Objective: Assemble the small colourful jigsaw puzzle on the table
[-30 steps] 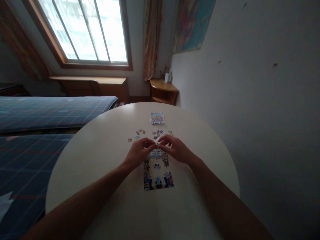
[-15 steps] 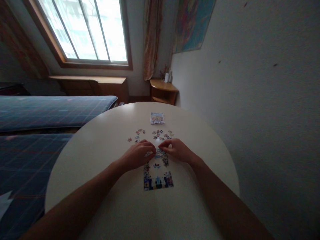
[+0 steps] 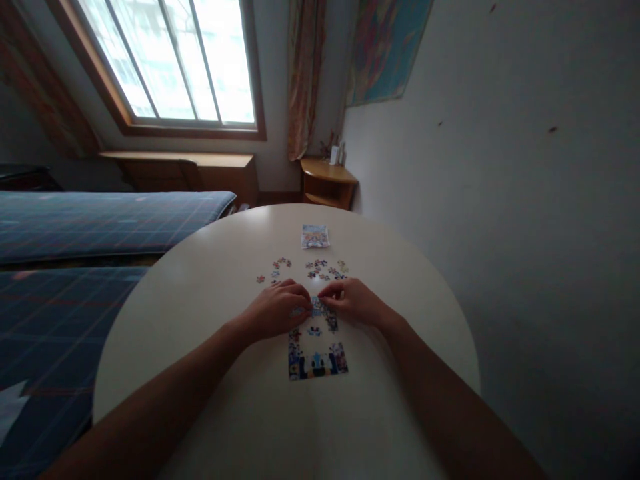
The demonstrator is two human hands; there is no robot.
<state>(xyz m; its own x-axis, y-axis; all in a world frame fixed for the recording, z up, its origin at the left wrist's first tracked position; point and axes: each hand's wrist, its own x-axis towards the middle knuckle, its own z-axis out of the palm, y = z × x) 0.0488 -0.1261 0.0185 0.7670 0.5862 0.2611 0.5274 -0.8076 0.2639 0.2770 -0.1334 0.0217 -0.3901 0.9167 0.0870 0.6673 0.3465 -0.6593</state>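
A partly joined jigsaw puzzle (image 3: 320, 365) lies on the round white table, with gaps in its middle. My left hand (image 3: 280, 308) rests at its upper left side, fingers curled and closed on the puzzle's edge, covering part of it. At the upper right, my right hand (image 3: 354, 301) has thumb and forefinger pinched at the puzzle's top edge; what looks like a small jigsaw piece is mostly hidden by the fingertips. A small joined cluster (image 3: 315, 331) sits within the gap. Beyond my hands lie loose jigsaw pieces (image 3: 319, 268) in scattered groups.
A small picture sheet (image 3: 315, 237) lies toward the far side of the white table (image 3: 400, 267). Left of the table stands a bed with a plaid mattress (image 3: 100, 223). A wooden corner shelf (image 3: 327, 172) is behind, and a wall runs along the right.
My right fingertips have shifted very slightly down at the puzzle's top edge. My left hand stays almost where it was.
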